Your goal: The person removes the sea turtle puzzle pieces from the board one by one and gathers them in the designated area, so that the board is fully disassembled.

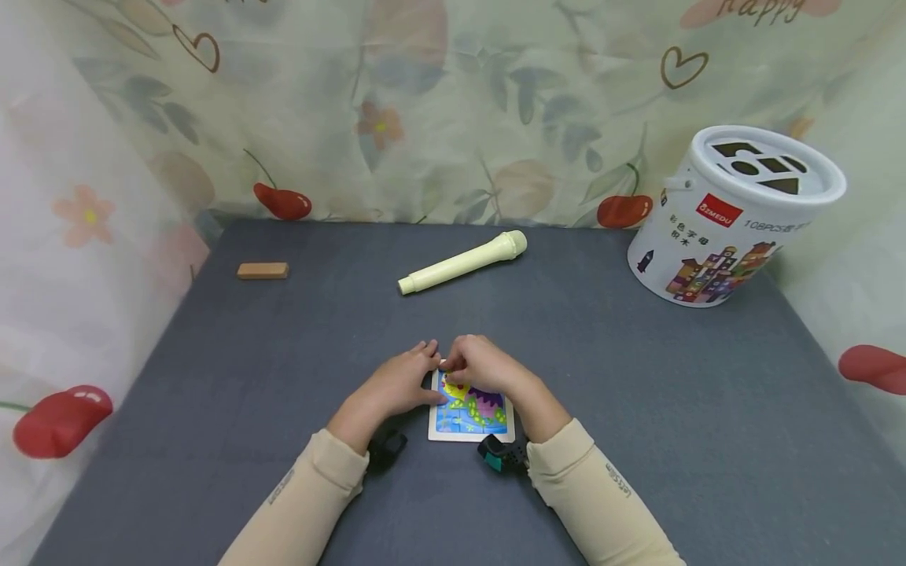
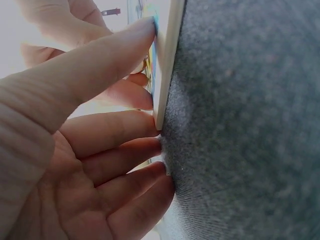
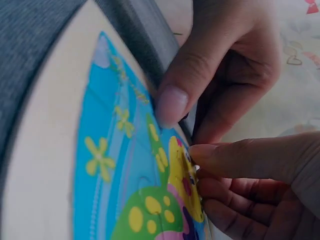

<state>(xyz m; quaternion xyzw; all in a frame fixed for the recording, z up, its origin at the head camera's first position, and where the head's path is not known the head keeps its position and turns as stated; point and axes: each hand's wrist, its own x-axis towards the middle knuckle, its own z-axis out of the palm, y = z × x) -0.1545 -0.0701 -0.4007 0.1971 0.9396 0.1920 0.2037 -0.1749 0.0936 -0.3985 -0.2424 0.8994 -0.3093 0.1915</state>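
Note:
A small jigsaw puzzle (image 1: 467,420) with a pale wooden border lies between my hands, showing a green, yellow and purple cartoon animal on blue. My left hand (image 1: 398,385) is at its left side. In the left wrist view the left thumb (image 2: 120,50) lies straight across the puzzle's edge, and the other fingers extend past the corner, tips down at the tabletop. Bent over the upper-left part, my right hand (image 1: 488,368) pinches at a puzzle piece with a yellow face (image 3: 177,172). Its fingertips partly hide that piece.
A cream toy microphone (image 1: 463,263) lies behind the puzzle on the dark grey table (image 1: 637,409). Farther left is a small wooden block (image 1: 263,271). A white bucket (image 1: 690,228) with shape holes in its lid stands at the back right. Patterned cloth hangs around the table.

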